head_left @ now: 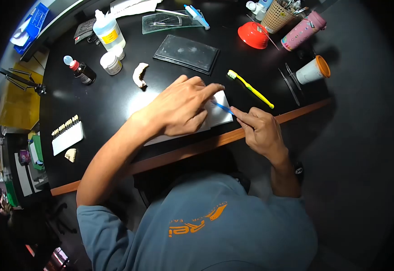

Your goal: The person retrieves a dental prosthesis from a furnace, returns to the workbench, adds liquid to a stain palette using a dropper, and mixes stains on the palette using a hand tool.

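My left hand (184,107) rests over a white sheet or pad (219,118) at the table's front edge, index finger stretched out and thumb apart from it. Its palm side is hidden. Closed around a slim blue-handled tool (222,107), my right hand (261,132) is just right of the pad. The tool points left over the pad towards my left hand; its tip is hard to make out. A yellow toothbrush (251,89) lies behind my right hand. Beyond my left hand lie a black rectangular case (187,53) and a curved, cream dental-arch piece (139,75).
At left stand a tooth shade guide (68,137), a dark bottle (85,73), a white jar (111,63) and a clear bottle (109,32). A red bowl (253,35), pink flask (303,30), orange-rimmed cup (313,70) and metal tweezers (289,86) are at right.
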Available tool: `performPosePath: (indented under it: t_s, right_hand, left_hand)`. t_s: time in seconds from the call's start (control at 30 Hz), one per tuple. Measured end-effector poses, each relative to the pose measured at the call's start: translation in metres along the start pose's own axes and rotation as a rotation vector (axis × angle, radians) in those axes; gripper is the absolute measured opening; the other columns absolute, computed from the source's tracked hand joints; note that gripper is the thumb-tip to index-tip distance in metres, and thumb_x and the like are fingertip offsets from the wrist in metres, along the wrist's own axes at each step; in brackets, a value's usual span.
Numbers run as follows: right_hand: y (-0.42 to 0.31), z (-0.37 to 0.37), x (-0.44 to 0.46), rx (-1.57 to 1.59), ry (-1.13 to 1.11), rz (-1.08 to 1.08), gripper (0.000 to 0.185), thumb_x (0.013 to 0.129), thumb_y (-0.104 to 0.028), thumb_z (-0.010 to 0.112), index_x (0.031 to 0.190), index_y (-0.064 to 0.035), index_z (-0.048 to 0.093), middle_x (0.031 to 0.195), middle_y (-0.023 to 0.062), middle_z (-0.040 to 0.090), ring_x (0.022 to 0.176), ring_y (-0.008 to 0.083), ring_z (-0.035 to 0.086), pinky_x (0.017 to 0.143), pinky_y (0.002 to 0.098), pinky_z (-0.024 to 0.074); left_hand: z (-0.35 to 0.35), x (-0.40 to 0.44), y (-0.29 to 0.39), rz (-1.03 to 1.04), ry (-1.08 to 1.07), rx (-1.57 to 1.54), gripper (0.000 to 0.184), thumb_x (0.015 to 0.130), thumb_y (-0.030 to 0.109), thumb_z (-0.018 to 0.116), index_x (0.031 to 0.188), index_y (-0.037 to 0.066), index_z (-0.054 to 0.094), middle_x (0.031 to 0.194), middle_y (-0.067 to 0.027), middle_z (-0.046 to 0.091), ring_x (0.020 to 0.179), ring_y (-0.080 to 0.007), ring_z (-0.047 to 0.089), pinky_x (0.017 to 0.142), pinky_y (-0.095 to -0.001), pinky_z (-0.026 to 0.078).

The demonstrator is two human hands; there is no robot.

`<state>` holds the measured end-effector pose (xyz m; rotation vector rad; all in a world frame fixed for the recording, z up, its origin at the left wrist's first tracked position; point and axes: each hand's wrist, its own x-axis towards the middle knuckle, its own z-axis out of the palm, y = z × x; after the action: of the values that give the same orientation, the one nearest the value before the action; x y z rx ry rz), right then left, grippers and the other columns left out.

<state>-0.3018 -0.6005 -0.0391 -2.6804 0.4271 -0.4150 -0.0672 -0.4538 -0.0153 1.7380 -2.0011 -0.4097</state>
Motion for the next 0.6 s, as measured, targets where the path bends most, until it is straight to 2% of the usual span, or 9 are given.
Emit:
performPosePath:
  t_s: [0.07, 0.2, 0.3, 0.33, 0.4, 0.43, 0.53, 0.57, 0.6]
  right_hand:
    - [-0.002, -0.003, 0.0, -0.036, -0.032, 0.01, 0.036, 0.09, -0.005, 0.071, 0.124, -0.0158, 0.075, 0.066, 0.0084, 0.046, 0.056, 0.0216, 0.048, 0.053, 0.0382, 0.039]
    - [-0.003, -0.015, -0.005, -0.095, -0.064, 0.011, 0.035, 0.09, -0.004, 0.07, 0.123, -0.0138, 0.075, 0.066, 0.0093, 0.051, 0.056, 0.0233, 0.049, 0.053, 0.0386, 0.0398]
    - [0.001, -0.024, -0.003, 0.051, -0.046, 0.005, 0.028, 0.089, -0.003, 0.07, 0.116, -0.0072, 0.076, 0.069, 0.0085, 0.057, 0.059, 0.024, 0.057, 0.054, 0.039, 0.0438]
    - [0.001, -0.024, -0.002, 0.096, 0.029, -0.016, 0.026, 0.089, -0.002, 0.07, 0.114, -0.0049, 0.076, 0.07, 0.0083, 0.058, 0.058, 0.0206, 0.056, 0.053, 0.036, 0.0418]
    - [0.001, -0.023, 0.002, 0.187, 0.178, -0.061, 0.022, 0.09, 0.002, 0.069, 0.111, -0.0002, 0.076, 0.073, 0.008, 0.062, 0.057, 0.0139, 0.053, 0.051, 0.03, 0.0379]
    - [-0.005, -0.028, 0.002, 0.207, 0.163, -0.029, 0.018, 0.088, 0.003, 0.071, 0.105, 0.0021, 0.076, 0.073, 0.007, 0.063, 0.058, 0.0095, 0.052, 0.05, 0.0259, 0.0355]
    - [-0.011, -0.033, 0.005, 0.263, 0.154, -0.08, 0.016, 0.089, 0.003, 0.072, 0.104, 0.0022, 0.075, 0.076, 0.0076, 0.066, 0.06, 0.0086, 0.057, 0.051, 0.0231, 0.0406]
    - [-0.013, -0.032, 0.008, 0.355, 0.203, -0.085, 0.015, 0.088, 0.003, 0.073, 0.103, 0.0018, 0.076, 0.076, 0.0078, 0.067, 0.06, 0.0092, 0.06, 0.052, 0.0231, 0.0429]
    - [-0.017, -0.029, 0.013, 0.446, 0.25, -0.086, 0.015, 0.087, 0.003, 0.075, 0.102, 0.0014, 0.076, 0.076, 0.008, 0.068, 0.06, 0.0098, 0.062, 0.053, 0.0231, 0.0451]
  left_hand:
    - [-0.005, 0.008, 0.0, -0.081, -0.097, 0.05, 0.074, 0.077, 0.008, 0.057, 0.149, 0.003, 0.04, 0.118, -0.0123, 0.07, 0.121, -0.0305, 0.055, 0.11, -0.0414, 0.035]
    - [-0.005, 0.011, -0.006, -0.091, -0.074, 0.021, 0.074, 0.075, 0.01, 0.053, 0.148, 0.003, 0.041, 0.12, -0.013, 0.07, 0.124, -0.0286, 0.053, 0.111, -0.0431, 0.032]
    - [-0.002, 0.011, -0.012, -0.087, -0.055, -0.003, 0.076, 0.072, 0.01, 0.051, 0.147, 0.002, 0.041, 0.119, -0.0121, 0.071, 0.125, -0.0277, 0.053, 0.112, -0.0441, 0.031]
    - [-0.001, 0.011, -0.013, -0.078, -0.044, -0.014, 0.077, 0.072, 0.01, 0.051, 0.147, 0.002, 0.041, 0.119, -0.0118, 0.071, 0.125, -0.0275, 0.052, 0.112, -0.044, 0.031]
    - [-0.002, 0.013, -0.012, -0.096, -0.046, -0.036, 0.067, 0.08, 0.013, 0.053, 0.146, 0.004, 0.043, 0.117, -0.0118, 0.071, 0.125, -0.0274, 0.053, 0.112, -0.0435, 0.031]
    - [-0.003, 0.013, -0.01, -0.106, -0.046, -0.048, 0.063, 0.084, 0.015, 0.054, 0.145, 0.004, 0.045, 0.116, -0.0118, 0.071, 0.124, -0.0274, 0.053, 0.112, -0.0432, 0.031]
    - [-0.001, 0.013, -0.008, -0.026, 0.018, 0.04, 0.05, 0.097, 0.032, 0.058, 0.14, 0.006, 0.053, 0.116, -0.0117, 0.071, 0.123, -0.0275, 0.053, 0.111, -0.0424, 0.031]
    - [0.005, 0.012, -0.011, 0.115, 0.216, 0.028, 0.037, 0.1, 0.038, 0.062, 0.118, 0.006, 0.067, 0.105, -0.0114, 0.071, 0.112, -0.0273, 0.057, 0.101, -0.0422, 0.038]
    - [0.0, 0.009, -0.01, 0.108, 0.196, -0.012, 0.031, 0.099, 0.033, 0.063, 0.111, 0.005, 0.068, 0.101, -0.0114, 0.071, 0.107, -0.0272, 0.058, 0.097, -0.0418, 0.04]
